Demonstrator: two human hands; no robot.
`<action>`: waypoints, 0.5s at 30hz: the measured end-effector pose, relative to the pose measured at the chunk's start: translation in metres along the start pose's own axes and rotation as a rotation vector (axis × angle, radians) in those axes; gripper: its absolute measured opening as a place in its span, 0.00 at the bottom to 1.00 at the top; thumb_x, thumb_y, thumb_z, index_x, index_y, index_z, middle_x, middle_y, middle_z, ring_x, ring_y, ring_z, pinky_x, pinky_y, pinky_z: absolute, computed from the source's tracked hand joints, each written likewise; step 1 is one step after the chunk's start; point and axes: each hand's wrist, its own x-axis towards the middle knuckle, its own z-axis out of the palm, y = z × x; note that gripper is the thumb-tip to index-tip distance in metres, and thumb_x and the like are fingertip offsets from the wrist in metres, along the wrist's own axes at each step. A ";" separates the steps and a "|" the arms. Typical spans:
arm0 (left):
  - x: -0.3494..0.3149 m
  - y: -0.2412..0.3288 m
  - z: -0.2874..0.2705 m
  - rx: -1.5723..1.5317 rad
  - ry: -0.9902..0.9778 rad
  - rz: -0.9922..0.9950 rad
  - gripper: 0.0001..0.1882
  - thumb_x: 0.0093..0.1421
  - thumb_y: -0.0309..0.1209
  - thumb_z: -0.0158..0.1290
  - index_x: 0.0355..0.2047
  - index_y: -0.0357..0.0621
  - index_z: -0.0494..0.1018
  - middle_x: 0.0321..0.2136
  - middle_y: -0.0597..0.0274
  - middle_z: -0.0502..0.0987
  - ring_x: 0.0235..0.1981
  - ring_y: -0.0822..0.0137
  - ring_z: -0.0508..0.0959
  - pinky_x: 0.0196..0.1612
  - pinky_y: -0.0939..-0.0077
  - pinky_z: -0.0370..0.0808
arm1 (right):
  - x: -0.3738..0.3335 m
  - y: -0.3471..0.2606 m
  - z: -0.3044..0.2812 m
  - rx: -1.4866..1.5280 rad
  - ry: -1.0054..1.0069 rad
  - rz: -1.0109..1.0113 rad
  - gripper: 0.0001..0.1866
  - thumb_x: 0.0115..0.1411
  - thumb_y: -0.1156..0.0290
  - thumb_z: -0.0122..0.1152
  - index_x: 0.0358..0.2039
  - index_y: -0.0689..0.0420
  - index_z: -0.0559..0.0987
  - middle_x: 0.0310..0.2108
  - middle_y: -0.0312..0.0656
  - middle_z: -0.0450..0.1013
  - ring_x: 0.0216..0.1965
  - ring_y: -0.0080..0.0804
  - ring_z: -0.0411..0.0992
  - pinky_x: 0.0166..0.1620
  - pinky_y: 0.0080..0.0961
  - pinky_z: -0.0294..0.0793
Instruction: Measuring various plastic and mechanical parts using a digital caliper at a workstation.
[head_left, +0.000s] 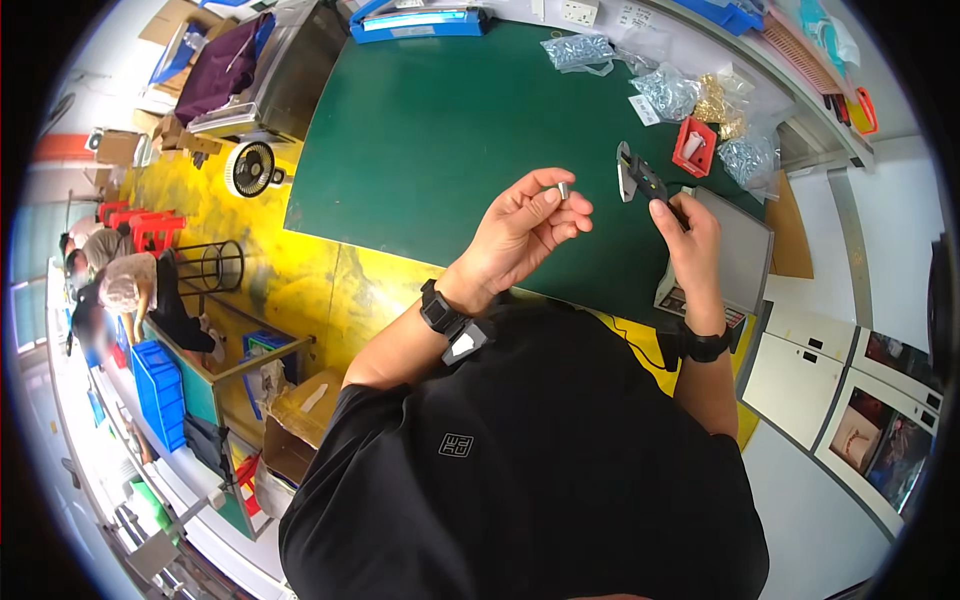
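Between the thumb and fingers of my left hand (522,228) is a small silvery cylindrical metal part (563,190), held above the green tabletop (430,130). My right hand (690,240) is closed around a dark caliper (645,178), its metal jaws pointing away from me at the far end. The caliper and the metal part are apart, with a stretch of green table showing between them. Both wrists wear black bands.
At the back right lie clear bags of small silver parts (668,92) and gold parts (712,102), beside a red bin (694,146). A grey bench scale (728,235) stands at the right. A blue tray (420,24) sits at the back; a fan (252,168) stands left.
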 end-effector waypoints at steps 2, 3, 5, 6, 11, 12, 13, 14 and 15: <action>-0.003 -0.001 0.003 -0.023 -0.008 0.000 0.12 0.71 0.28 0.44 0.52 0.40 0.68 0.41 0.52 0.79 0.42 0.62 0.81 0.44 0.77 0.78 | -0.003 -0.001 0.001 0.016 -0.004 0.000 0.28 0.59 0.51 0.65 0.19 0.63 0.67 0.14 0.36 0.58 0.19 0.23 0.56 0.24 0.26 0.56; -0.004 -0.001 0.004 -0.046 -0.023 -0.009 0.11 0.71 0.28 0.44 0.51 0.39 0.68 0.42 0.51 0.79 0.42 0.61 0.81 0.44 0.77 0.78 | -0.004 0.000 0.001 0.015 -0.006 0.000 0.28 0.59 0.51 0.65 0.19 0.63 0.67 0.14 0.36 0.58 0.19 0.23 0.56 0.24 0.26 0.56; -0.005 -0.002 0.007 -0.071 -0.038 -0.019 0.11 0.71 0.28 0.44 0.51 0.39 0.68 0.42 0.51 0.79 0.42 0.61 0.81 0.44 0.77 0.78 | -0.007 0.002 0.000 0.025 -0.036 0.038 0.26 0.61 0.53 0.63 0.20 0.62 0.67 0.17 0.32 0.58 0.22 0.20 0.55 0.26 0.24 0.54; -0.006 -0.002 0.007 -0.106 -0.062 -0.027 0.11 0.71 0.28 0.44 0.50 0.38 0.68 0.42 0.50 0.79 0.42 0.60 0.81 0.44 0.76 0.79 | -0.008 0.004 -0.001 0.029 -0.050 0.057 0.25 0.62 0.54 0.62 0.21 0.61 0.67 0.19 0.31 0.57 0.24 0.18 0.55 0.27 0.23 0.53; -0.010 0.000 0.012 -0.257 -0.096 -0.093 0.10 0.71 0.29 0.43 0.49 0.38 0.67 0.44 0.47 0.79 0.46 0.55 0.81 0.44 0.75 0.80 | -0.017 0.012 -0.003 0.010 -0.035 0.061 0.24 0.63 0.54 0.61 0.21 0.61 0.68 0.19 0.30 0.58 0.24 0.18 0.55 0.27 0.22 0.53; -0.010 0.000 0.013 -0.297 -0.090 -0.118 0.10 0.71 0.29 0.42 0.48 0.38 0.67 0.44 0.46 0.79 0.47 0.54 0.81 0.44 0.74 0.80 | -0.018 0.015 -0.003 0.017 -0.025 0.070 0.24 0.63 0.54 0.61 0.21 0.61 0.68 0.19 0.30 0.58 0.24 0.18 0.55 0.27 0.22 0.53; -0.010 0.000 0.012 -0.299 -0.090 -0.119 0.10 0.71 0.29 0.42 0.48 0.38 0.67 0.44 0.46 0.79 0.47 0.54 0.81 0.44 0.74 0.80 | -0.020 0.018 -0.004 0.024 -0.014 0.079 0.24 0.63 0.54 0.61 0.22 0.61 0.68 0.19 0.30 0.58 0.24 0.18 0.56 0.27 0.22 0.53; -0.010 0.001 0.011 -0.332 -0.096 -0.130 0.10 0.71 0.29 0.42 0.48 0.38 0.67 0.45 0.45 0.79 0.47 0.53 0.80 0.45 0.73 0.80 | -0.021 0.019 -0.004 0.030 -0.002 0.088 0.24 0.63 0.54 0.61 0.22 0.61 0.68 0.19 0.30 0.58 0.24 0.18 0.56 0.27 0.22 0.53; -0.009 0.001 0.009 -0.366 -0.103 -0.142 0.10 0.71 0.29 0.42 0.48 0.38 0.67 0.45 0.44 0.79 0.48 0.52 0.80 0.45 0.72 0.81 | -0.023 0.021 -0.005 0.029 -0.002 0.089 0.24 0.63 0.54 0.61 0.22 0.61 0.68 0.19 0.30 0.58 0.24 0.18 0.56 0.27 0.22 0.53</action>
